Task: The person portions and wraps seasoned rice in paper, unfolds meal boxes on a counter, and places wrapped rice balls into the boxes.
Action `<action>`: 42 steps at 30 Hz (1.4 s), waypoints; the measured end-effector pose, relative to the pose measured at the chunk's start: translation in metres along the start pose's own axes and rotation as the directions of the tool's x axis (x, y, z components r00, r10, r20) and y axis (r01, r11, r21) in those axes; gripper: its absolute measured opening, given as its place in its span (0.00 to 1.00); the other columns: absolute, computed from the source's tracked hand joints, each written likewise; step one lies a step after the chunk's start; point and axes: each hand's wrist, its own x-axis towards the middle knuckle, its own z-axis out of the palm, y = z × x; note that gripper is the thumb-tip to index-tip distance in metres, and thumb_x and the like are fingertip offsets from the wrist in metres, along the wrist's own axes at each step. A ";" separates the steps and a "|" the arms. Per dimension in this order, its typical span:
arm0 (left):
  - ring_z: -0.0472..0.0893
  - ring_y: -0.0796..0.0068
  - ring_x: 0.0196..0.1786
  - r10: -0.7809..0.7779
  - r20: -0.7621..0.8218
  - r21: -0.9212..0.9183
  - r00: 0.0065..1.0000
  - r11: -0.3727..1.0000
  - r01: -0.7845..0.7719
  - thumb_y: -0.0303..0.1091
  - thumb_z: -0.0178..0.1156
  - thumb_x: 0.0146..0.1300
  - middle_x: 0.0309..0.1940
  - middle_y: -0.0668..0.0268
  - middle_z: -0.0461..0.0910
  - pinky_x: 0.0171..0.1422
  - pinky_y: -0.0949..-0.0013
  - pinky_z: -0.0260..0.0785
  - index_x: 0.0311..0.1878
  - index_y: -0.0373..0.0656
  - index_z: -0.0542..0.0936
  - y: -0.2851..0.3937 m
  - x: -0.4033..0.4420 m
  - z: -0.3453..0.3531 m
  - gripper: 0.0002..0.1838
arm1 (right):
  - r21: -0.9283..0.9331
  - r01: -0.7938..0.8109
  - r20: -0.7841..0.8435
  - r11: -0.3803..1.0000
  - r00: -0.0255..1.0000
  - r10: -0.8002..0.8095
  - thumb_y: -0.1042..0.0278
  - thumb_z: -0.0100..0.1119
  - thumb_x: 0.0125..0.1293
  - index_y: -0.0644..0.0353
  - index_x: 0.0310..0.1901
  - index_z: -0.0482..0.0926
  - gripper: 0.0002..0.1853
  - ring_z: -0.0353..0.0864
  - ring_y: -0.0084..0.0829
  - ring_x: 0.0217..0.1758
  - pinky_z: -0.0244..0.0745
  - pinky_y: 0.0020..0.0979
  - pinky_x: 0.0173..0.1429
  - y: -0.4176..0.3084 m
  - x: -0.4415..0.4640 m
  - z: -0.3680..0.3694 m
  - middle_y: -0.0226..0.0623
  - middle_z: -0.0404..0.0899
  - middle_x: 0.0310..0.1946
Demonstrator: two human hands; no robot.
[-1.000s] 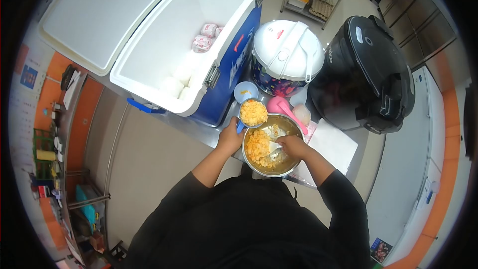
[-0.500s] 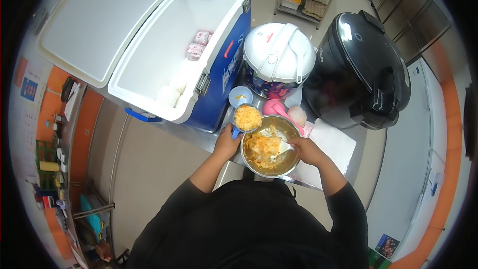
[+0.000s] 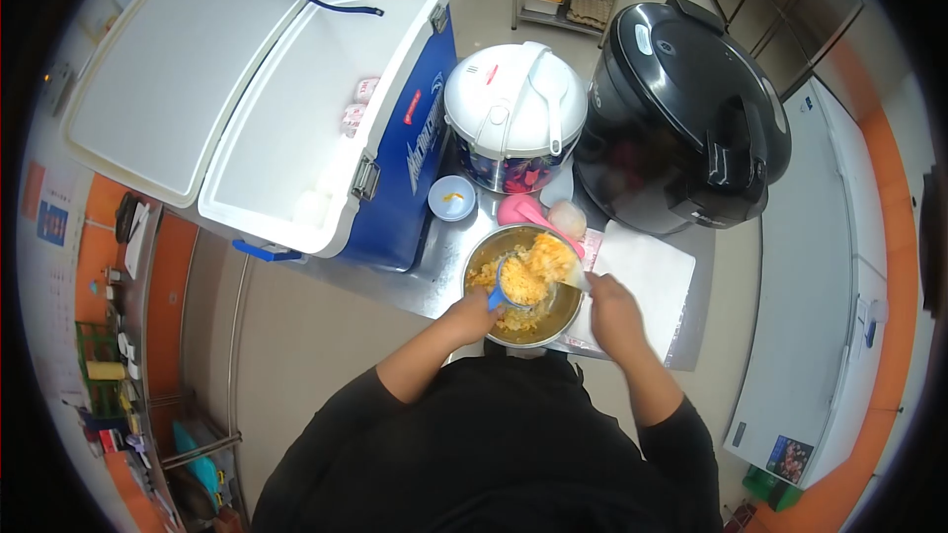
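Left hand (image 3: 472,318) pinched blue cup (image 3: 495,296) between fingers over bowl (image 3: 564,315), likely against spills; right hand (image 3: 614,312), fingers together, gripped white paddle (image 3: 576,278).

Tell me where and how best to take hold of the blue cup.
Likely grip the blue cup by its handle, coming from the person's left, as the left hand does: the handle juts toward that side, while the cup is heaped with orange-yellow food.
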 end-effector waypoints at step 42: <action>0.81 0.43 0.54 0.170 -0.135 -0.216 0.976 0.957 -0.196 0.42 0.53 0.71 0.50 0.37 0.79 0.58 0.53 0.72 0.61 0.30 0.66 -0.031 -0.007 0.019 0.26 | 0.134 -0.248 0.170 0.959 0.960 0.224 0.55 0.40 0.78 0.63 0.39 0.77 0.21 0.80 0.60 0.31 0.74 0.55 0.39 -0.041 -0.007 0.057 0.58 0.80 0.27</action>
